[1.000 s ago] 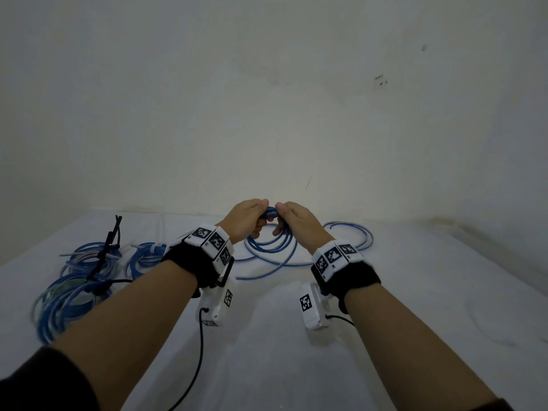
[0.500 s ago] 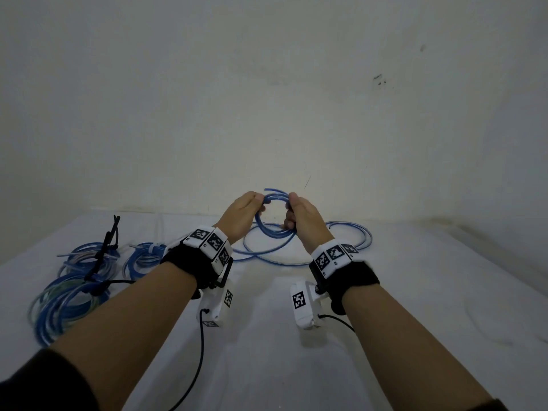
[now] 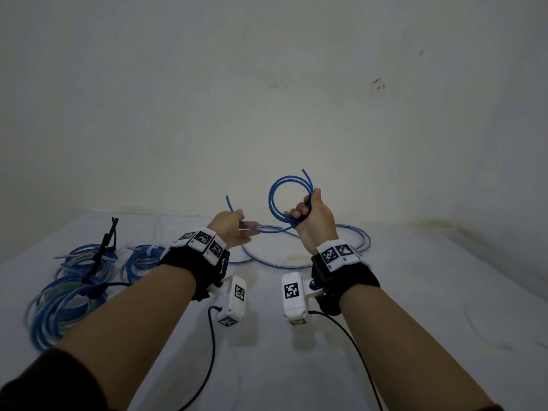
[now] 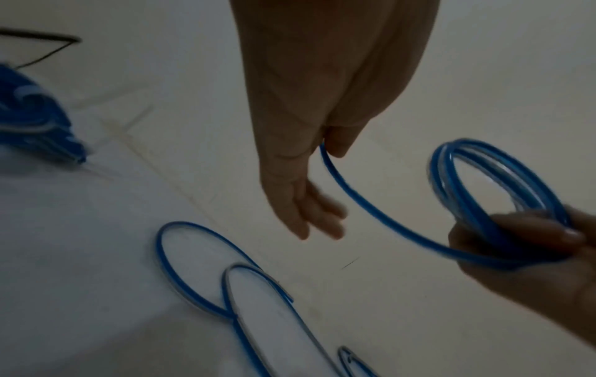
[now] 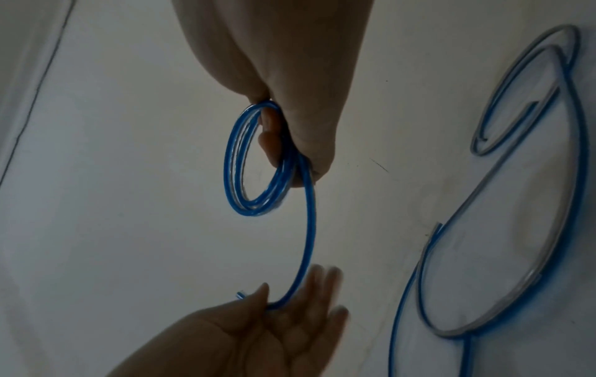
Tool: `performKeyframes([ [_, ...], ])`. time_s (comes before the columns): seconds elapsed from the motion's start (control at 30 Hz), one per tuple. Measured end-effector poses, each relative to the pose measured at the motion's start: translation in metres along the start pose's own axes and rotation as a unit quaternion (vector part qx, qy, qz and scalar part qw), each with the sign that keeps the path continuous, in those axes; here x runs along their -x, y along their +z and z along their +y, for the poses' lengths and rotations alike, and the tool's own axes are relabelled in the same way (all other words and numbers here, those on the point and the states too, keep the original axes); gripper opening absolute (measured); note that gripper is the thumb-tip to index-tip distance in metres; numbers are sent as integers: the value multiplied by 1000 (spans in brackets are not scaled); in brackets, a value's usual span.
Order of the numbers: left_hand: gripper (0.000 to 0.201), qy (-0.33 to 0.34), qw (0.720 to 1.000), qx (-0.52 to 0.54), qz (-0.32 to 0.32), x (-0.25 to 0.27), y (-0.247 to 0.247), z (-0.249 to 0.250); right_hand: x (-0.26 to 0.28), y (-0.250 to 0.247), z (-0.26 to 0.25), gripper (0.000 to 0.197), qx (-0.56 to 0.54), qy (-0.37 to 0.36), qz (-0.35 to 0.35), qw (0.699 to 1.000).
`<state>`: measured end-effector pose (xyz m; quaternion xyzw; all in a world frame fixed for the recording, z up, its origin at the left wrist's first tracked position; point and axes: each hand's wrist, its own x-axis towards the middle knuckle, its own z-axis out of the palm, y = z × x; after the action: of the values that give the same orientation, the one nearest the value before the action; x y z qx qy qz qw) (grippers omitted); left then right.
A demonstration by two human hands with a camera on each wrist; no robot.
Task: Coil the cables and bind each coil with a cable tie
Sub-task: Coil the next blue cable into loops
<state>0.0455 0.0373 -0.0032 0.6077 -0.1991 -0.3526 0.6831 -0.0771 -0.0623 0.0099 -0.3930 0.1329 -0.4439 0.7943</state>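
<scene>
My right hand (image 3: 311, 221) grips a small coil of blue cable (image 3: 270, 197) and holds it upright above the white table (image 3: 296, 366). The cable's tail (image 3: 267, 231) runs left from the coil to my left hand (image 3: 237, 229). That hand pinches the tail under its thumb with the fingers straight, and a short free end sticks out past it. In the left wrist view the tail (image 4: 354, 193) leaves my left hand (image 4: 300, 153) and reaches the coil (image 4: 464, 140). The right wrist view shows the coil (image 5: 233, 165) on my right hand's fingers (image 5: 271, 142).
More loose blue cable (image 3: 364, 241) lies in loops on the table just behind my hands. Several blue coils (image 3: 59, 307) lie at the left with black cable ties (image 3: 103, 247) on them. A wall stands close behind the table.
The hands were together on the cable low over the table. Now the right hand has lifted the coil up and right, and the left has moved left along the tail.
</scene>
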Motion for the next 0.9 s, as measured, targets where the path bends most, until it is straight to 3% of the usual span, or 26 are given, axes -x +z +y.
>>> performKeyframes([
  [0.1, 28, 45, 994, 99, -7, 2, 5, 5, 2, -3, 3, 37, 81, 1, -4, 997],
  [0.23, 40, 105, 994, 2, -28, 10, 15, 14, 7, -3, 10, 35, 236, -18, -30, 971],
  [0.33, 38, 152, 986, -67, -29, 11, 19, 14, 8, -3, 11, 34, 311, -39, -44, 948],
  [0.47, 27, 198, 976, -85, -25, 13, 20, 8, 6, -4, 10, 36, 353, -46, -57, 933],
  [0.63, 29, 237, 967, -98, 6, 16, 21, 7, 5, -7, 11, 28, 389, -78, -72, 915],
  [0.9, 37, 253, 954, -162, 16, 14, 17, 12, 2, -10, 10, 31, 365, -69, -74, 926],
])
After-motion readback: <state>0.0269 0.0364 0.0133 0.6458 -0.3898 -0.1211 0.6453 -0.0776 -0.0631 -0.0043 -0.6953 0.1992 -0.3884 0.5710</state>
